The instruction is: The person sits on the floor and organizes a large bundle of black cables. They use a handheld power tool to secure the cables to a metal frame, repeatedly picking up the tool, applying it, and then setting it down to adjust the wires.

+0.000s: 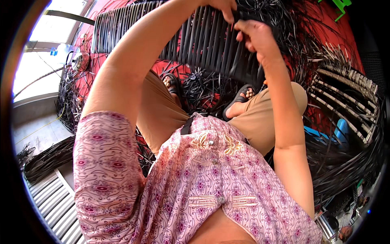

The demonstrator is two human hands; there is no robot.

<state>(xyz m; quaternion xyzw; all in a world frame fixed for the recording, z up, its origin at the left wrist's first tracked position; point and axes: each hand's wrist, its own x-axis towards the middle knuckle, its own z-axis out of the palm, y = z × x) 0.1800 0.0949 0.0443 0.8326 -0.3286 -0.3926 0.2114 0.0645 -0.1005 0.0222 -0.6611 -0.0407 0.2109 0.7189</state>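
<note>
Before my knees lies a long frame wound with rows of flat black strips (211, 40), like a woven furniture panel. At its far right part, my left hand (222, 8) points its fingers down, partly cut off by the upper edge. Close beside it, my right hand (258, 38) has thumb and forefinger pinched and the other fingers curled. Both hands are closed at the panel's dark strips. What lies between their fingertips is too small and blurred to make out.
Loose black strips (203, 87) lie heaped over the red floor covering (174, 65). A curved, strip-wrapped frame (345, 101) stands at right by a blue plastic piece (342, 132). A green plastic piece (340, 8) is at far right. White slats (57, 203) lie at lower left.
</note>
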